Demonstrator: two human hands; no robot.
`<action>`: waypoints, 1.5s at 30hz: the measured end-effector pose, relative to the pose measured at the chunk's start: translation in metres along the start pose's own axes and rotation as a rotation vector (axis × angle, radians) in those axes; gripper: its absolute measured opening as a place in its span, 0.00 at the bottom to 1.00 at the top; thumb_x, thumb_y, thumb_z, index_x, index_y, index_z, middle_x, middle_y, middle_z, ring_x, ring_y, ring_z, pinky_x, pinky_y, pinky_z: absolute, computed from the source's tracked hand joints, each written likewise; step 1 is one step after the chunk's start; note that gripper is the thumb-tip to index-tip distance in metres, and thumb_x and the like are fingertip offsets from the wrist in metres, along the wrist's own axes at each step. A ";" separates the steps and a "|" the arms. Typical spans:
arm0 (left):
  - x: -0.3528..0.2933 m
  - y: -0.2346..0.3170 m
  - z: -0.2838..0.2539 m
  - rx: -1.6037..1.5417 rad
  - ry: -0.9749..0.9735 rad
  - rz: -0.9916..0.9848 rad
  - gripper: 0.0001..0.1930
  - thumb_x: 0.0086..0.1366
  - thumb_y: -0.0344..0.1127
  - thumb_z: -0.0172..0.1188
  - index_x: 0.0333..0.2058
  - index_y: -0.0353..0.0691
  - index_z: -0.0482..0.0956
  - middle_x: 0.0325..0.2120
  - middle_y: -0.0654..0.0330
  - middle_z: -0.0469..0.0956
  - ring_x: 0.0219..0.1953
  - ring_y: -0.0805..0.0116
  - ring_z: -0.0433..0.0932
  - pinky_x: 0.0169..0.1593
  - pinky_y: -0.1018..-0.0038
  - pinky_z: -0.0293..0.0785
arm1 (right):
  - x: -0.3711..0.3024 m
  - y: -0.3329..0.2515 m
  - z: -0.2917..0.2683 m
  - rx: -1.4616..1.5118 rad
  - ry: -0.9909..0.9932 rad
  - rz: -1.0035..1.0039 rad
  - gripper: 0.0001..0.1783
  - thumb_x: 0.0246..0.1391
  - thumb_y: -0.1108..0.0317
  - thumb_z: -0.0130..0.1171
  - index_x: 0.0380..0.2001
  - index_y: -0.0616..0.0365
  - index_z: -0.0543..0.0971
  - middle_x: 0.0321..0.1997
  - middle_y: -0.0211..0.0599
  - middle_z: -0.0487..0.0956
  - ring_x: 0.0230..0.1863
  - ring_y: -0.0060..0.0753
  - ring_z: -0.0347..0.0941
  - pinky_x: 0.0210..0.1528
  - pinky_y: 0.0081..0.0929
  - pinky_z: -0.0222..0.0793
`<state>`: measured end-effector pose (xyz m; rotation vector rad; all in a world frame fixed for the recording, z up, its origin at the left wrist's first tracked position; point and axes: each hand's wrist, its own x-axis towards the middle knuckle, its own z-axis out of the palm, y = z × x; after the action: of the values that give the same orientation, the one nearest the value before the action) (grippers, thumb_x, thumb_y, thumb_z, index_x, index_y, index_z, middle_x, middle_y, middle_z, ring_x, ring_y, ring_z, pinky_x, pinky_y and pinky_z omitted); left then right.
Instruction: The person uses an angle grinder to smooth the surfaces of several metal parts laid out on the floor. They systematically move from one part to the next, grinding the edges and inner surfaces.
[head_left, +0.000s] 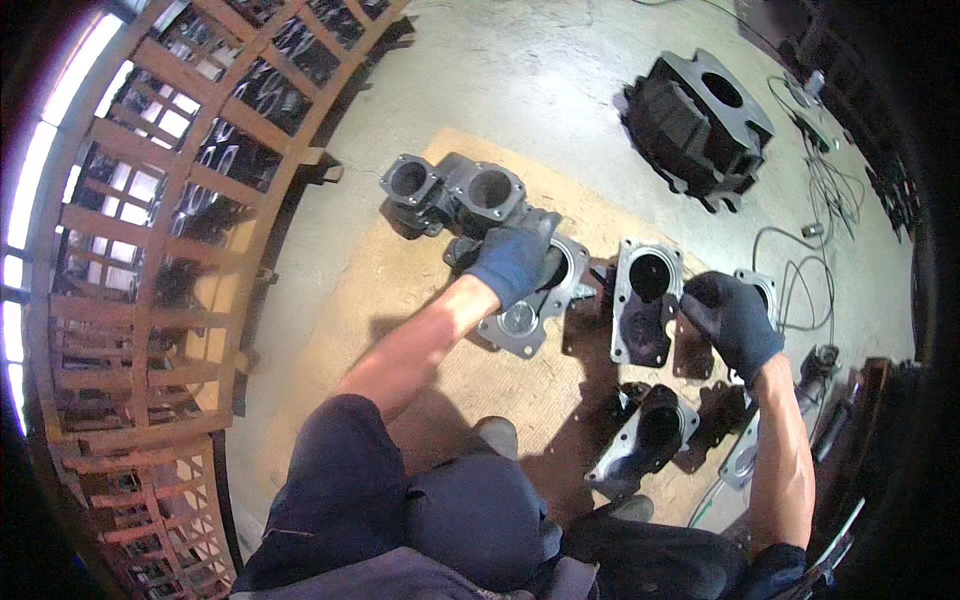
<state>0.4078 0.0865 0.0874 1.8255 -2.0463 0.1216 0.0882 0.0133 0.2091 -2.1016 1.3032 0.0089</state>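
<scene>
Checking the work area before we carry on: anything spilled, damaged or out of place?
Only the cables look untidy: they lie in loose, tangled loops on the floor, some of them close to the right hand. No spill or damage stands out, though shadowed areas are hard to judge.

Left of the left fingers [547,232], tan sheet [370,275] lies open to passage; just beyond them, a dark round-mouthed casting [453,185] bars the way. A flanged casting [650,312] stands between left and right fingers [698,300], a second casting [625,452] nearer the body. Beyond the right fingers, open floor [715,235] reaches a black housing [690,130].
</scene>
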 end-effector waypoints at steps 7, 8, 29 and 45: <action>-0.018 -0.086 -0.019 0.154 -0.157 -0.064 0.20 0.60 0.33 0.60 0.52 0.38 0.78 0.52 0.43 0.80 0.58 0.45 0.76 0.64 0.55 0.68 | 0.017 -0.006 0.004 -0.032 -0.009 -0.203 0.16 0.60 0.62 0.65 0.44 0.65 0.83 0.37 0.46 0.86 0.36 0.36 0.83 0.45 0.32 0.78; -0.015 -0.093 -0.016 0.257 -0.162 0.069 0.19 0.59 0.33 0.60 0.50 0.39 0.80 0.50 0.44 0.81 0.57 0.46 0.77 0.64 0.54 0.67 | 0.019 -0.005 0.004 -0.023 -0.005 -0.205 0.16 0.60 0.62 0.65 0.43 0.65 0.83 0.37 0.46 0.86 0.36 0.37 0.83 0.45 0.32 0.78; -0.120 -0.080 -0.094 0.141 -0.602 0.208 0.08 0.49 0.36 0.65 0.31 0.48 0.87 0.32 0.50 0.84 0.40 0.51 0.84 0.57 0.52 0.73 | -0.027 0.023 -0.005 -0.059 0.025 -0.137 0.15 0.59 0.60 0.62 0.43 0.59 0.84 0.38 0.52 0.85 0.40 0.51 0.84 0.45 0.39 0.78; -0.132 -0.119 -0.073 -0.187 -0.832 -0.070 0.15 0.57 0.31 0.61 0.45 0.43 0.82 0.42 0.47 0.83 0.40 0.46 0.83 0.47 0.61 0.78 | 0.021 -0.006 -0.003 -0.081 0.038 -0.253 0.16 0.59 0.60 0.64 0.43 0.61 0.82 0.38 0.49 0.86 0.38 0.43 0.84 0.44 0.36 0.78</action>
<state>0.5494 0.2158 0.0866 2.0113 -2.3651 -0.9665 0.1026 -0.0036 0.2072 -2.3324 1.0659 -0.0880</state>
